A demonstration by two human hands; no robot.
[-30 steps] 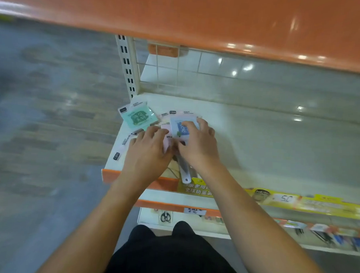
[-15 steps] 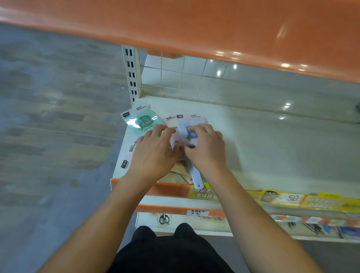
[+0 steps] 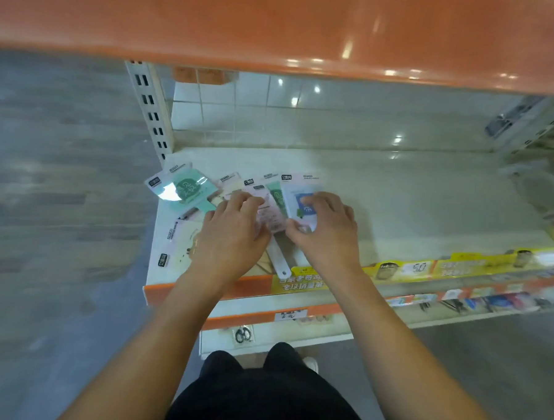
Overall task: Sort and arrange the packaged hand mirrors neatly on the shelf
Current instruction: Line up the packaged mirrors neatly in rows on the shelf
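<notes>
Several packaged hand mirrors lie in a loose overlapping pile at the left end of the cream shelf (image 3: 398, 203). My right hand (image 3: 324, 234) pinches a white-packaged mirror with a blue picture (image 3: 299, 191), fingers on top and thumb at its near edge. My left hand (image 3: 232, 236) rests on a pink packaged mirror (image 3: 267, 212), fingers curled over it. A mint-green mirror (image 3: 187, 189) lies apart at the far left, a cream one (image 3: 179, 246) near the front-left corner. A white mirror handle (image 3: 279, 261) pokes out between my hands.
An orange shelf (image 3: 279, 27) overhangs close above. A slotted white upright (image 3: 149, 110) stands at the back left. Yellow price strips (image 3: 426, 269) line the shelf front. A lower shelf (image 3: 457, 302) holds small packaged goods. Grey floor (image 3: 61, 198) lies to the left.
My right hand has slid the blue-picture mirror a little to the right, spreading the pile so more packages show between my hands. The left hand stays on the pink package.
</notes>
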